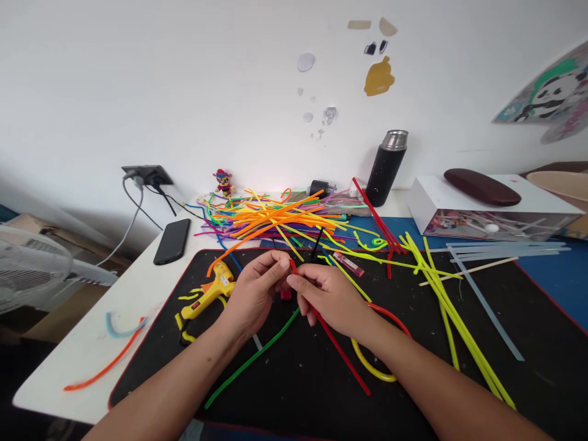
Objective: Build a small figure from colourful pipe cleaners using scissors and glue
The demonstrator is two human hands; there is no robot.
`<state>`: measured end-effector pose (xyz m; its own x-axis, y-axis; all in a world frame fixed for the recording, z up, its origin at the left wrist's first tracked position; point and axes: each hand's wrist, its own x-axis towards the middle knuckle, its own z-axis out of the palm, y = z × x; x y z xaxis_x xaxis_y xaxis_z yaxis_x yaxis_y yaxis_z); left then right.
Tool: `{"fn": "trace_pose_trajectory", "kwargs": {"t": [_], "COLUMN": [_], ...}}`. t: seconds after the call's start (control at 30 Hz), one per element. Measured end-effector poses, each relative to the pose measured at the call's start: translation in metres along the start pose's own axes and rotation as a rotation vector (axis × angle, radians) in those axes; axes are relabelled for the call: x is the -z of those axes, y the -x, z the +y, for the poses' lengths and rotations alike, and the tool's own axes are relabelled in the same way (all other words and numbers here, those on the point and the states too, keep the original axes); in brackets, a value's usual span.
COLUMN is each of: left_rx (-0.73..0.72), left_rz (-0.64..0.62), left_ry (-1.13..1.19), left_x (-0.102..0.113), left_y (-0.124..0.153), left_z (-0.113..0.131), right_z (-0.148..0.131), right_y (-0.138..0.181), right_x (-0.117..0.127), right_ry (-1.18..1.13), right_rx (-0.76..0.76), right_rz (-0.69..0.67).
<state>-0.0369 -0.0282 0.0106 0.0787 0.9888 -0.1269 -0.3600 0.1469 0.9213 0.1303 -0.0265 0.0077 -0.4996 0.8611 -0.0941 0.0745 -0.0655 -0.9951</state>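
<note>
A red pipe cleaner point(344, 358) is pinched at its upper end between my two hands, above the black mat point(285, 404). My left hand point(257, 288) grips the tip with thumb and fingers. Close beside it, my right hand point(337, 297) pinches the same pipe cleaner, whose long end slants down to the right. A green pipe cleaner point(255, 361) lies on the mat below the hands. Left of my left hand rests a yellow hot glue gun point(209, 294). Curved red and yellow pieces lie partly hidden beneath my right forearm.
Behind the hands is a heap of coloured pipe cleaners point(275, 214). To the right lie yellow-green pipe cleaners point(459, 324) and translucent glue sticks point(491, 315). A black flask point(386, 171), a white box point(487, 205) and a phone point(172, 242) stand around the mat. A fan point(34, 257) is at left.
</note>
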Motion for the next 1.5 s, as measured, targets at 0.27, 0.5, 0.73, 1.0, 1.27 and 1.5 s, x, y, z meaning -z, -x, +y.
{"fn": "trace_pose_trajectory", "kwargs": {"t": [0.27,0.5,0.73,1.0,1.27,1.5], "left_rx": [0.004,-0.075,-0.108,-0.101,-0.086,-0.081], "left_rz": [-0.029,-0.118,-0.256,-0.289,-0.333,-0.307], "left_ry": [-0.057,-0.344,-0.531,-0.589,-0.649,-0.66], "left_x": [0.001,0.022,0.027,0.029,0.032,0.03], "left_y": [0.001,-0.005,-0.004,-0.003,-0.003,-0.003], "left_z": [0.0,0.016,0.031,0.038,0.036,0.032], "right_z": [-0.001,-0.007,-0.008,-0.007,-0.004,-0.006], "right_y": [-0.002,0.001,0.002,0.002,0.002,0.003], "right_x": [0.008,0.02,0.024,0.023,0.022,0.02], "right_ry": [-0.034,0.059,0.184,0.214,0.243,0.183], "right_rx": [0.044,0.051,0.028,-0.006,-0.008,-0.021], "right_rz": [0.062,0.078,0.021,-0.013,-0.019,-0.027]}}
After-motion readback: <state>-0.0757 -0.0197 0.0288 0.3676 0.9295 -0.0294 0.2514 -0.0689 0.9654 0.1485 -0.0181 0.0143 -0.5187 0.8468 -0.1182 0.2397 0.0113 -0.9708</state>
